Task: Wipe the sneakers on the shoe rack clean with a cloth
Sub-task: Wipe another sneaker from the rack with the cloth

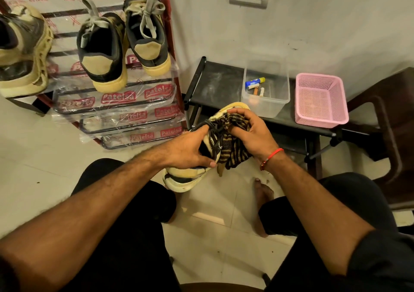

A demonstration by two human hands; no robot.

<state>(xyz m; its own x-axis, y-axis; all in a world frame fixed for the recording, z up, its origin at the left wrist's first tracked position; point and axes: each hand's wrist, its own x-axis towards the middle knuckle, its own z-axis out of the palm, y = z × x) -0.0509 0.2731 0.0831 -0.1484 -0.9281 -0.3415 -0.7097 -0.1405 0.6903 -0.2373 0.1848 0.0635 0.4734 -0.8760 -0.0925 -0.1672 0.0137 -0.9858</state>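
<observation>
Mid-wipe: the left hand (190,150) grips the cream, black-laced sneaker (197,168) at the frame's centre while the right hand (251,132), fingers curled, presses a brown-striped woven cloth (230,148) onto its upper, so next likely comes rubbing toward the toe at 12 o'clock.

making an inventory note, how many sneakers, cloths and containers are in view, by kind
sneakers: 4, three on the shoe rack at, one held in the hands
cloths: 1, striped
containers: 2, clear tub, pink basket
total: 7
</observation>
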